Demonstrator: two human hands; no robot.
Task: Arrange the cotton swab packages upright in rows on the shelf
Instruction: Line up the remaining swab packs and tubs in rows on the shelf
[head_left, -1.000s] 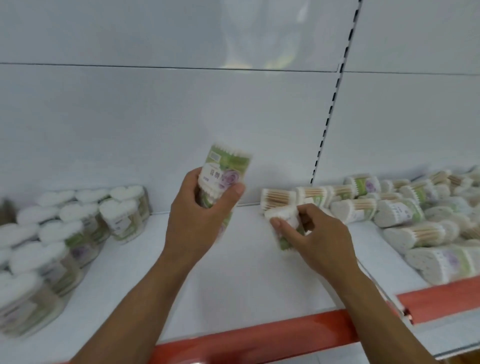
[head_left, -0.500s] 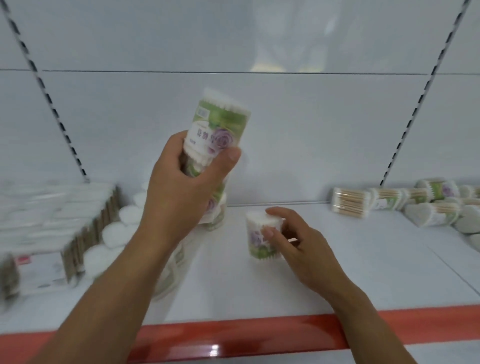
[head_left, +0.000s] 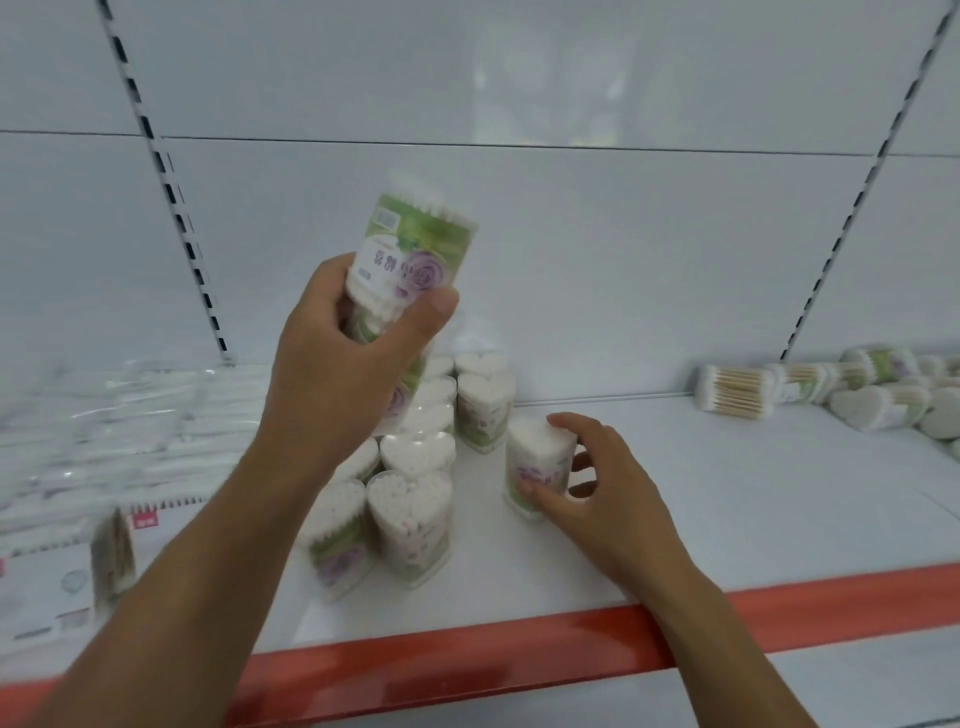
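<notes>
right hand (head_left: 587, 499) clasps standing package (head_left: 540, 467) on shelf (head_left: 727, 493), 3 o'clock of rows (head_left: 415, 457) | left hand (head_left: 353, 358) clenched round raised package (head_left: 410, 249) above rows | lying heap (head_left: 857, 395) far, 3 o'clock | risk: lowering left forearm could clip and topple front row

L forearm (head_left: 208, 545) comes in from bottom-left, slants up to centre. L hand (head_left: 353, 364) raised, back to cam, fingers curled round pack (head_left: 410, 254), thumb (head_left: 436, 312) pressed across its front. R forearm (head_left: 727, 639) comes in from bottom-right, lower. R hand (head_left: 597, 488) low, palm facing left, thumb on front of 2nd pack (head_left: 540, 452), index hooked over its top rear. Other fingers loose, spread.
</notes>
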